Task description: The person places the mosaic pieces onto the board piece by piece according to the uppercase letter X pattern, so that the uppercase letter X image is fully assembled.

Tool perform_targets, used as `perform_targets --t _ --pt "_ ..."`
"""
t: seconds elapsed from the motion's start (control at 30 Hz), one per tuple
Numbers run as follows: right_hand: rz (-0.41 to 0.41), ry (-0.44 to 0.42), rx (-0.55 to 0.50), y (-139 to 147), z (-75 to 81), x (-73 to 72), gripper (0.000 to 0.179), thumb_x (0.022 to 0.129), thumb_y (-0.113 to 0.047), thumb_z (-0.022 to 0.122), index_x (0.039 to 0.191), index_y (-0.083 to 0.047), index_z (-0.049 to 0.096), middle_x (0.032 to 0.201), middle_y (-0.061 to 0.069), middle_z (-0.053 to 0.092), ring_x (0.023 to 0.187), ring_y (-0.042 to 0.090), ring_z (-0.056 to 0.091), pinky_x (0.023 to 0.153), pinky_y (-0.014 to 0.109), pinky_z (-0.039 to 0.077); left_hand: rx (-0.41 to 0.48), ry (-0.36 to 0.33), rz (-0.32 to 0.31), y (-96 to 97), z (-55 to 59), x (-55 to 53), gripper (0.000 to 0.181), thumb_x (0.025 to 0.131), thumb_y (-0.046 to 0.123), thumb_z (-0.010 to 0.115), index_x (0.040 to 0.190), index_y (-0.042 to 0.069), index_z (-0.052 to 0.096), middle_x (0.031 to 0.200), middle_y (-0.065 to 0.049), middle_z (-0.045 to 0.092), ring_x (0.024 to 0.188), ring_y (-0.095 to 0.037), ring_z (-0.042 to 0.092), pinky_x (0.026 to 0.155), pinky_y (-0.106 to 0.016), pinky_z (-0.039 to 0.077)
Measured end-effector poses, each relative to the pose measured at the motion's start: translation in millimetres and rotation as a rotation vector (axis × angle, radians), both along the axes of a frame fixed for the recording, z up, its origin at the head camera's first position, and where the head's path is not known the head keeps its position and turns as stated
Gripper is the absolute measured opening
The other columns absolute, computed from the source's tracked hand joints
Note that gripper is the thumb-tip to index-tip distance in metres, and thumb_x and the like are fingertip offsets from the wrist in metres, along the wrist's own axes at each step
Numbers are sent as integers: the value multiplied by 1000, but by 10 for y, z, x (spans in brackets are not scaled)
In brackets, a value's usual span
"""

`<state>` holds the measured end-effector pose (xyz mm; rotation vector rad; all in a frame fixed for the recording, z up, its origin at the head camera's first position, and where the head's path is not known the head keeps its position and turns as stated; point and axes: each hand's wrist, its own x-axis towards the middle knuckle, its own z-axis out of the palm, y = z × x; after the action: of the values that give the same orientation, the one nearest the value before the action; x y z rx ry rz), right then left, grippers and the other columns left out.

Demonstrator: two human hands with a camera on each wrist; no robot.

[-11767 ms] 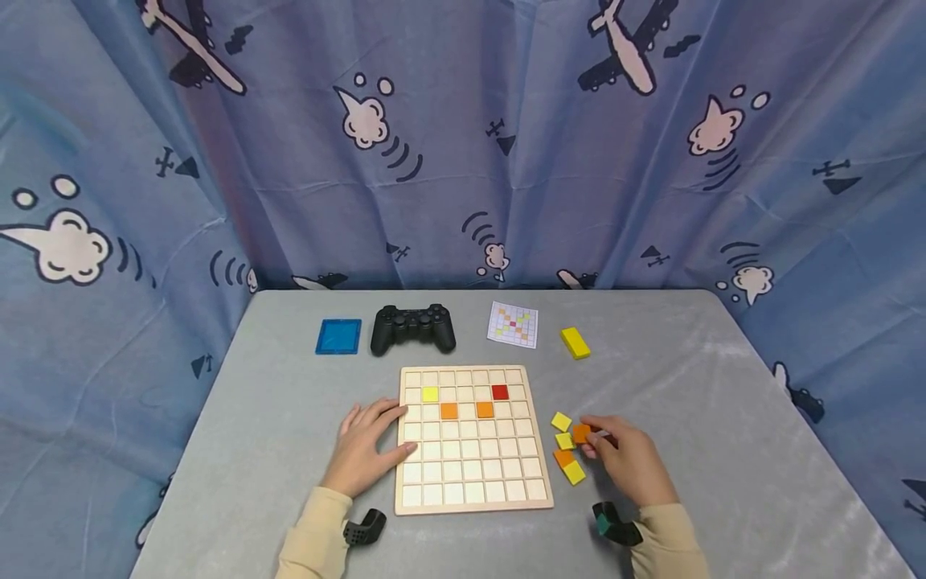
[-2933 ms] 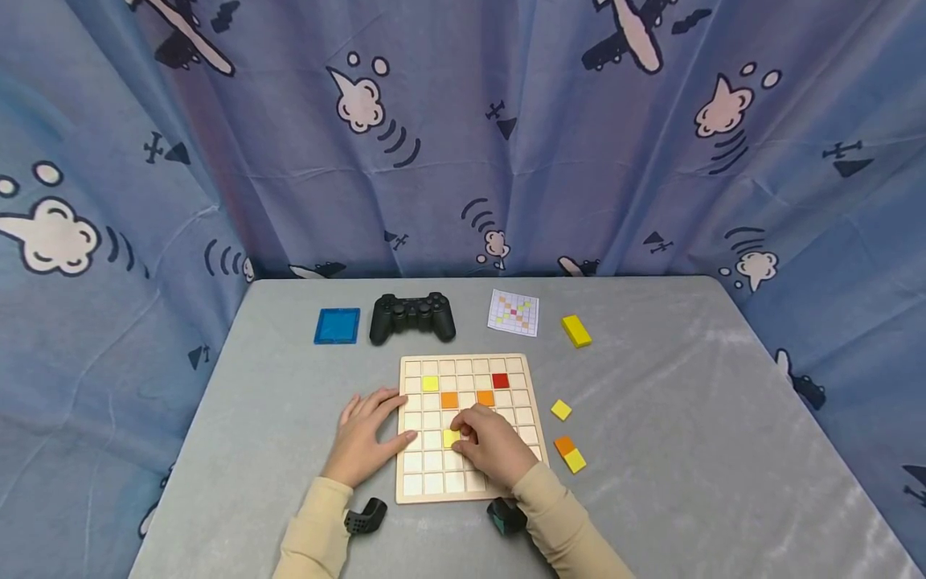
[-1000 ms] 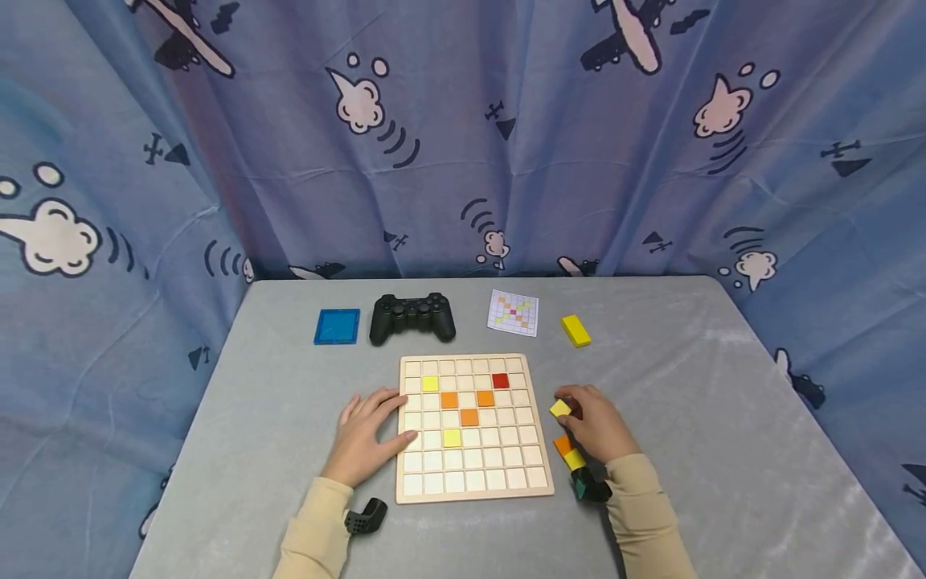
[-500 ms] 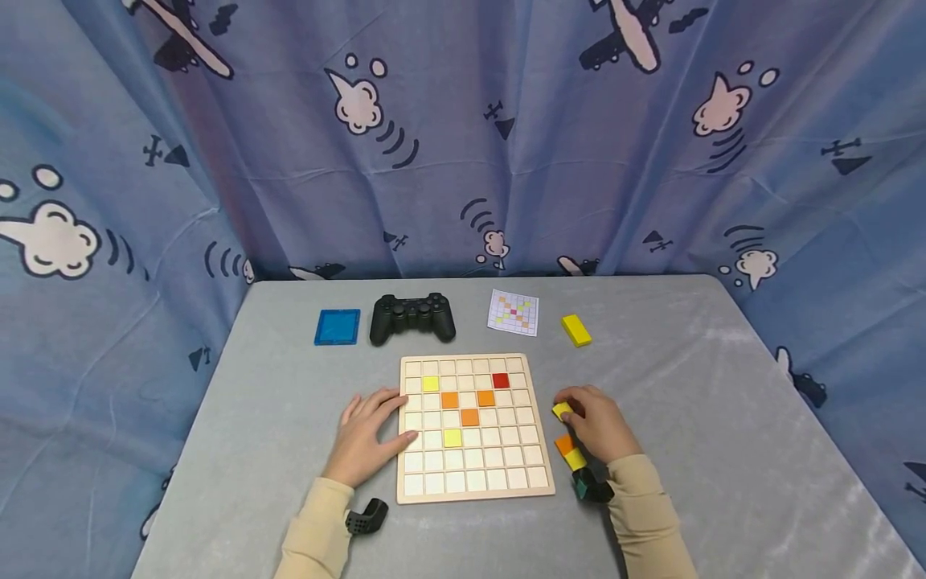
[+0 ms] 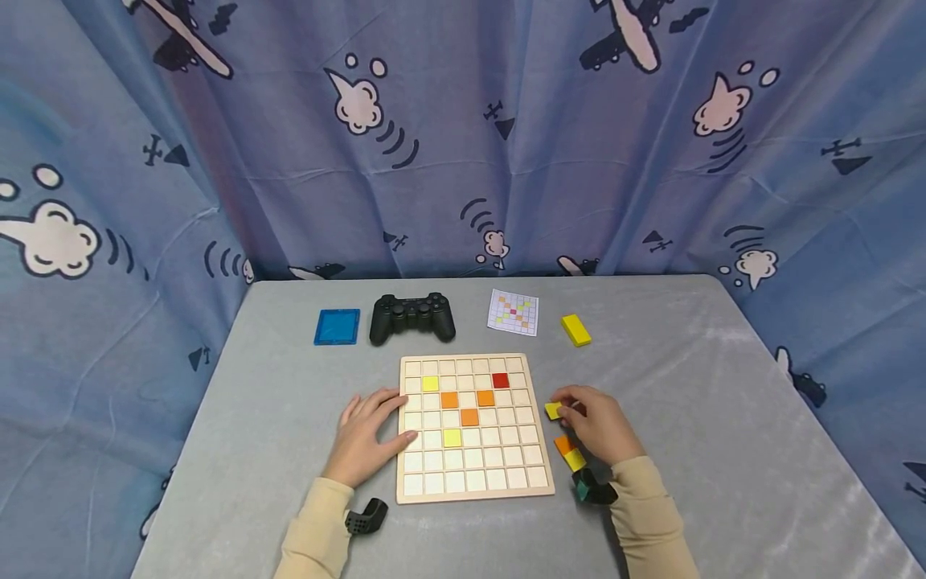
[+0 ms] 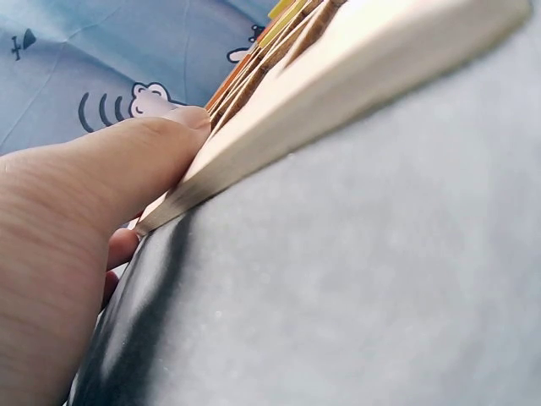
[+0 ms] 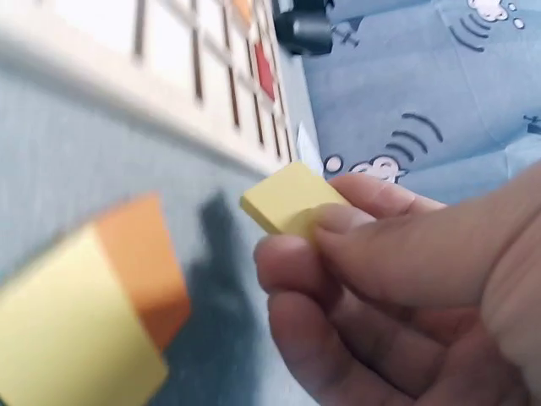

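Note:
Between thumb and fingers my right hand (image 5: 595, 422) pinches a yellow square tile (image 7: 292, 199), held just off the table to the right of the wooden grid board (image 5: 424, 470). My left hand (image 5: 367, 438) lies along the board's left edge; its thumb (image 6: 161, 148) touches the rim and its fingers are spread and fairly straight. Set in the board's cells are yellow, orange and red tiles, among them a red tile (image 5: 500, 380) and an orange tile (image 5: 469, 417). Below the right hand, a loose orange tile (image 5: 563, 444) and a yellow tile (image 5: 575, 460) lie touching on the table.
Along the back of the grey table (image 5: 723, 386) are a blue square tray-like piece (image 5: 337, 327), a black game controller (image 5: 413, 318), a printed pattern card (image 5: 513, 312) and a yellow block (image 5: 576, 330). A patterned curtain (image 5: 448, 145) hangs behind.
Since the oldest frame, an orange and a yellow tile have come onto the board. The right hand has lifted another yellow tile and shifted slightly left. The left hand stays at the board's edge.

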<state>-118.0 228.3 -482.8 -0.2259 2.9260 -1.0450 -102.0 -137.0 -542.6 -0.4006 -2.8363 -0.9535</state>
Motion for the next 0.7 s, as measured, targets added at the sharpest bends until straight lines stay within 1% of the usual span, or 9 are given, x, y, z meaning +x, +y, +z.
perform_targets --t 0.13,0.23,0.37,0.43,0.5,0.7 --pt "21 -41 -93 -92 42 29 17 89 1 63 104 -7 68 88 6 63 70 15 60 56 22 53 4 3 -1 3 2 1 59 83 49 70 133 19 58 140 -1 51 134 -23 41 119 -46 13" --pt "49 -74 -154 -181 59 51 18 89 2 63 105 -6 67 87 7 63 69 18 62 53 23 53 6 3 -2 3 1 1 59 83 49 70 133 19 58 140 -1 51 134 -23 41 119 -45 12" --pt "102 -110 -242 -301 49 82 18 89 2 64 105 -5 66 87 8 64 70 21 64 56 28 56 5 7 -3 0 -4 0 59 83 49 70 133 20 58 139 0 52 134 -22 42 119 -45 12" --pt "120 -139 -285 -356 29 94 17 89 2 63 105 -5 66 88 9 64 70 22 65 62 29 58 2 11 -4 -2 -9 -2 59 83 50 70 133 20 58 139 0 52 133 -22 42 119 -45 12" --pt "135 -158 -319 -407 4 109 17 89 2 64 104 -5 66 88 9 64 70 22 65 63 30 59 0 10 -4 -2 -10 -4 59 83 50 70 133 20 58 139 0 52 133 -22 42 119 -45 13" --pt "174 -195 -341 -561 -38 146 15 89 0 64 103 -6 66 87 9 64 69 20 65 60 29 58 -3 1 -4 -1 7 -7 59 83 49 70 133 19 58 139 -1 52 134 -23 42 119 -46 12"
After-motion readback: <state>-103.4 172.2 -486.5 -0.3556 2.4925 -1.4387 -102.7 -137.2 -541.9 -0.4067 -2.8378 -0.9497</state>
